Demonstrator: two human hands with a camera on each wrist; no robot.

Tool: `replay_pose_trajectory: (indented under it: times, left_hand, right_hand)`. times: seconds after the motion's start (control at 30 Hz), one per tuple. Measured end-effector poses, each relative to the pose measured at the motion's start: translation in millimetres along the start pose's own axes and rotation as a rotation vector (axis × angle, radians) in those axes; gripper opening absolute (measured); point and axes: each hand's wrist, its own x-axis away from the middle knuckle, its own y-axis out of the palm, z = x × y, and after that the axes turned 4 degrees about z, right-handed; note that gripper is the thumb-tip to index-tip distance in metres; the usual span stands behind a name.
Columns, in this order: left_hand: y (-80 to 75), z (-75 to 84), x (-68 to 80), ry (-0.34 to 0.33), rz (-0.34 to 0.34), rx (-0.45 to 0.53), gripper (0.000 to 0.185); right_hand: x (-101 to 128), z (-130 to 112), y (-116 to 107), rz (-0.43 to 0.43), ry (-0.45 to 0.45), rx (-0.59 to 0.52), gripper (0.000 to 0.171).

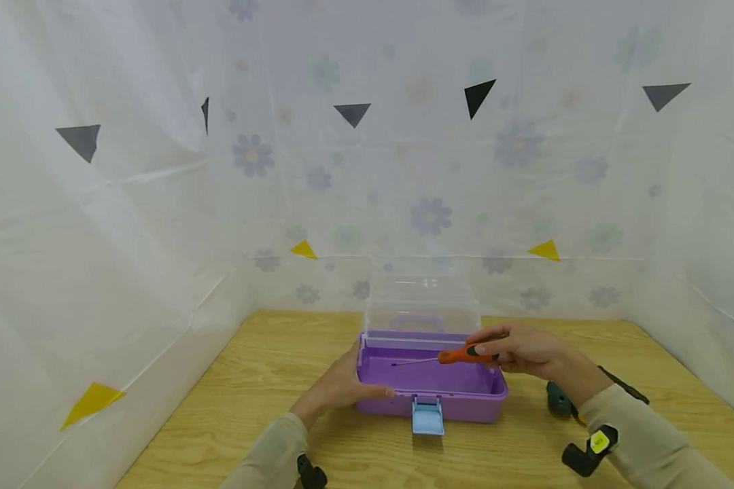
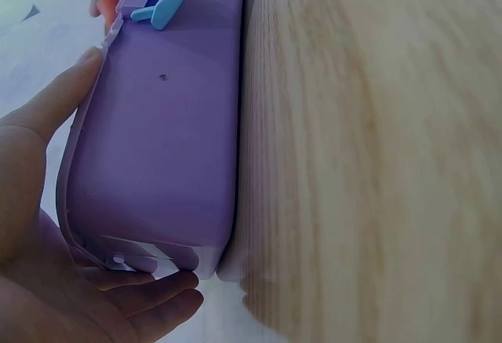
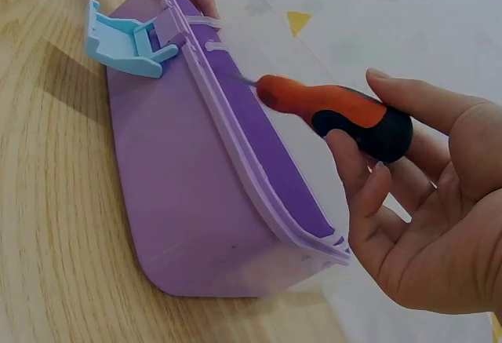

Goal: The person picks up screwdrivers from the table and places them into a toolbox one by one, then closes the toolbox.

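A purple toolbox [image 1: 465,405] stands on the table, its clear lid [image 1: 422,299] raised at the back. The light blue latch [image 1: 428,415] hangs at its front. My left hand [image 1: 342,382] grips the box's left end, thumb along the front rim and fingers around the side, as the left wrist view confirms. In my right hand [image 1: 531,350] is a screwdriver [image 3: 325,107] with an orange and black handle, pinched between thumb and fingers. It lies nearly level above the box's open top, its thin shaft [image 1: 414,362] pointing left. Inside, the purple floor shows.
On the wooden table [image 1: 220,421], a dark green object [image 1: 559,399] with a black strap lies to the right of the box, partly hidden by my right forearm. White sheeting with printed flowers [image 1: 431,216] encloses the table at the back and sides.
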Motion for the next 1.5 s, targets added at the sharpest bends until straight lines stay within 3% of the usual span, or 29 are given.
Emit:
replay_pose_trajectory:
  times: [0.17,0.4,0.63,0.87,1.5]
  left_hand:
    - [0.6,1.2,1.0,-0.018,0.001,0.015,0.113]
    - [1.1,1.3,1.1,-0.025,0.002,0.014,0.113]
    - [0.9,2.9,0.5,-0.02,0.003,0.03,0.112]
    - [-0.7,4.4,1.6,-0.032,0.011,0.031,0.113]
    - [-0.5,3.7,2.6,-0.048,0.012,0.03,0.115]
  right_hand:
    - [-6.1,6.5,4.7,-0.033,-0.026,-0.046,0.024]
    - [-8.2,10.0,9.6,-0.027,-0.048,-0.098,0.029]
    - [-5.8,7.8,6.7,0.031,-0.104,-0.073,0.039]
    - [-1.8,2.1,7.3,0.006,-0.135,-0.074,0.038]
    - [3.9,-0.3,5.4,0.021,-0.116,-0.03,0.041]
